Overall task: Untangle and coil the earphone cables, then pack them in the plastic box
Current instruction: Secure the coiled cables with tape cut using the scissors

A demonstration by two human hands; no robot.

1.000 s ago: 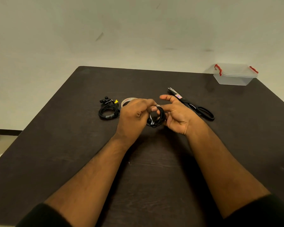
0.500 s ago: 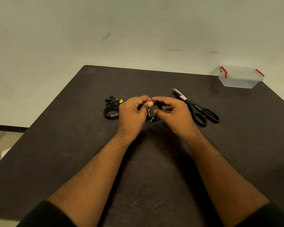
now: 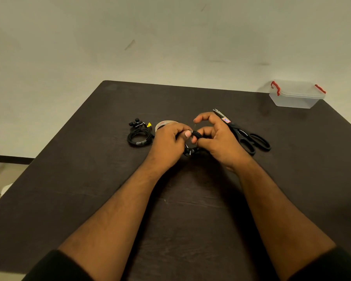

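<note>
Dark table (image 3: pixel 89 189): both hands, left (image 3: pixel 168 142) and right (image 3: pixel 217 138), pinch a coil (image 3: pixel 197 134) together; right fingers have lifted since, seemingly taping it; box (image 3: pixel 296 96) waits far right

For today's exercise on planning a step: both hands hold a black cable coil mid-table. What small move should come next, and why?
Probably finish binding the coil: the left hand and right hand both pinch it, the tape roll sits just behind, and the finished bundle already wears a band. The box is still closed.
</note>
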